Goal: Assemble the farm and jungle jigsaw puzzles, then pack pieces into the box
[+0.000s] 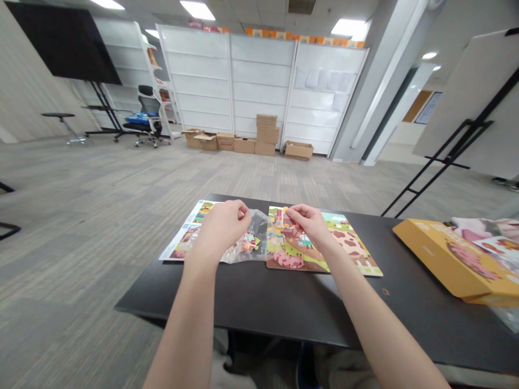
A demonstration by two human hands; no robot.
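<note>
- Left hand (225,229) is curled, thumb and forefinger bunched together at the edge of the clear plastic bag; whether they pinch the film, I cannot tell.
- Right hand (308,224) has its thumb and forefinger drawn together over the jigsaw, an orange bit right at the tips; too small to call it a gripped piece or print beneath.
- Far left on the black table (259,297), it's a printed picture sheet (177,247), partly behind the left hand and wrist.
- Next along, the clear plastic bag (259,219), lying between sheet and jigsaw, colourful pieces (252,241) showing through.
- Then the farm jigsaw (352,243), flat beneath the right hand, pink pig at lower left, brown-patched animal to the right.
- Off its lower right corner, one small brownish scrap (385,292).
- Far right, the yellow box (450,259), lying tilted across our view.
</note>
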